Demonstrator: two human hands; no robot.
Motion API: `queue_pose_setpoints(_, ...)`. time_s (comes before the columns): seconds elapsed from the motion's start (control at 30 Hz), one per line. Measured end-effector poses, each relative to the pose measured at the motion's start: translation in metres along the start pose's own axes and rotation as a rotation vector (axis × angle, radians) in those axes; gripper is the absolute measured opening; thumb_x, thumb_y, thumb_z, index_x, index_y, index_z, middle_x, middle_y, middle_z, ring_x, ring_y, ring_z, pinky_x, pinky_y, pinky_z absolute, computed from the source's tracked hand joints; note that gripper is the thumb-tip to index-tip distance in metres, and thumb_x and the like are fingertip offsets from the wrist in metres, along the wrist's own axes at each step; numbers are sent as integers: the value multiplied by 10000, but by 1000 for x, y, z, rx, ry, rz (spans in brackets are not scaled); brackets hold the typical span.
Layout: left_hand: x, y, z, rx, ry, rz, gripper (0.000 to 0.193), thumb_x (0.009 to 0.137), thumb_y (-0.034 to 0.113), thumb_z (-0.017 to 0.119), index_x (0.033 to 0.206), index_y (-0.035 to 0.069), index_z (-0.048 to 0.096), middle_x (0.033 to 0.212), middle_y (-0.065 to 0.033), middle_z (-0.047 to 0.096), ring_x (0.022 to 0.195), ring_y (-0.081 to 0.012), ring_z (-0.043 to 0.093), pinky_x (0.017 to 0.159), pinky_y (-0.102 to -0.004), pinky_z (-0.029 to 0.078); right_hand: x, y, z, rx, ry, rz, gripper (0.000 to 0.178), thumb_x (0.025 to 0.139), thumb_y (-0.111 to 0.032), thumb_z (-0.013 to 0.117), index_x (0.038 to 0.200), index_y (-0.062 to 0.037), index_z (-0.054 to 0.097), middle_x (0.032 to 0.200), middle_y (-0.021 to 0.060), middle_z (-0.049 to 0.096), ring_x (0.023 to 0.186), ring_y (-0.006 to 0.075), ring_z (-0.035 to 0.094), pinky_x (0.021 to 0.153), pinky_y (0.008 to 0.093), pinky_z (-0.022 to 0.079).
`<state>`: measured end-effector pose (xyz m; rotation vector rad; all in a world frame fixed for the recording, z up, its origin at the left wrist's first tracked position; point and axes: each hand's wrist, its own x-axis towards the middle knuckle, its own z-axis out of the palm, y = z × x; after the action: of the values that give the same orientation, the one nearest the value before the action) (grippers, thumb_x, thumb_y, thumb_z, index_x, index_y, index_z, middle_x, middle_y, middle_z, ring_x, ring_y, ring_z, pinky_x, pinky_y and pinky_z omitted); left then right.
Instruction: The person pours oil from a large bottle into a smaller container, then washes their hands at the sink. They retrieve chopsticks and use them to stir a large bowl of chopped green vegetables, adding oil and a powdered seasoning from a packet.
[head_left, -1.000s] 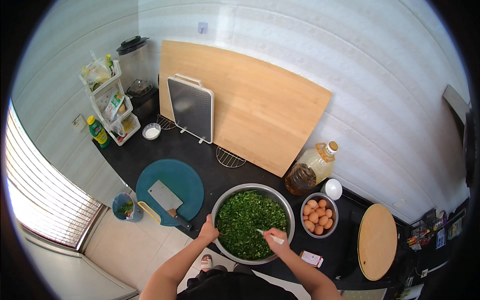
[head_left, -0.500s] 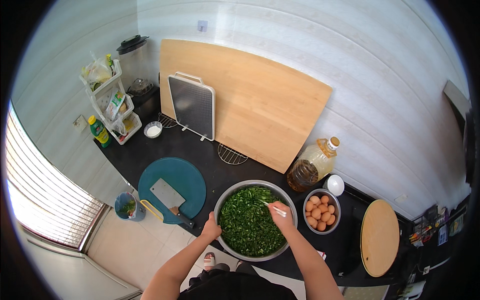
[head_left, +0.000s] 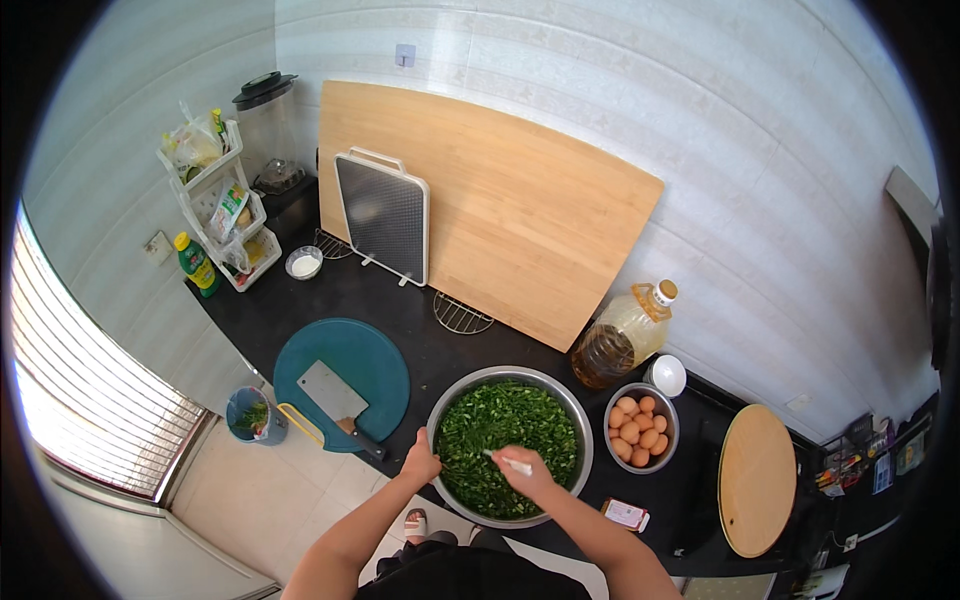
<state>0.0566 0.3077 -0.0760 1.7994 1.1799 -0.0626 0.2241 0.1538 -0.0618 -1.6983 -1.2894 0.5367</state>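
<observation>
A large steel mixing bowl full of chopped green leaves stands at the counter's front edge. My left hand is closed on its left rim, thumb up along the outside. Over the greens, right of the bowl's middle, my right hand grips a pair of pale chopsticks; their lower ends reach into the leaves. To the left lies a cleaver on a round teal cutting board. A smaller steel bowl holding several brown eggs sits on the right.
Behind are an oil jug, a white bowl, a large wooden board and a dark framed board. A small box and a round wooden lid lie right. A bin stands beyond the left edge.
My right hand has moved down and left across the greens with the chopsticks, uncovering the small box on the right. My left hand stays on the bowl's rim.
</observation>
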Motion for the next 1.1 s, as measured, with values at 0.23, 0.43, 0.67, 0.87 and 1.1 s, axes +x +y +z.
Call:
queue_pose_setpoints(0.23, 1, -5, 2, -59, -6, -31, 697, 804, 31, 518, 1379, 58, 127, 982, -293, 576, 767, -373, 620, 520, -414, 510, 17, 28, -50, 10, 289, 148, 95, 822, -99, 615, 842, -17, 659, 766, 94, 638, 679, 153, 596, 593, 265, 455)
queue_pose_setpoints(0.43, -1, 0, 0, -51, -1, -51, 694, 800, 33, 526, 1373, 57, 135, 982, -289, 578, 770, -373, 625, 521, -409, 513, -43, 4, -70, -144, 200, 257, 83, 792, -95, 623, 755, -21, 630, 697, 95, 611, 637, 203, 603, 561, 294, 455)
queue_pose_setpoints(0.67, 0, -1, 4, -5, 11, -55, 712, 812, 35, 520, 1390, 80, 107, 996, -286, 577, 813, -375, 619, 561, -417, 513, -38, -22, -9, 51, 19, 85, 83, 826, -88, 617, 801, -13, 643, 701, 75, 613, 625, 154, 585, 557, 263, 449)
queue_pose_setpoints(0.87, -4, 3, -1, -59, -35, -94, 705, 820, 33, 519, 1392, 85, 109, 1004, -292, 574, 840, -389, 610, 589, -436, 513, 18, 24, -28, 39, 186, -74, 83, 825, -90, 612, 830, -20, 655, 751, 78, 622, 644, 140, 569, 571, 259, 430)
queue_pose_setpoints(1.1, -2, 3, 2, -55, -7, -65, 704, 813, 32, 526, 1384, 84, 117, 988, -290, 578, 834, -392, 611, 590, -442, 520, -34, -8, -103, -187, 89, 256, 165, 826, -175, 631, 817, -12, 655, 633, 64, 616, 551, 111, 564, 498, 250, 427)
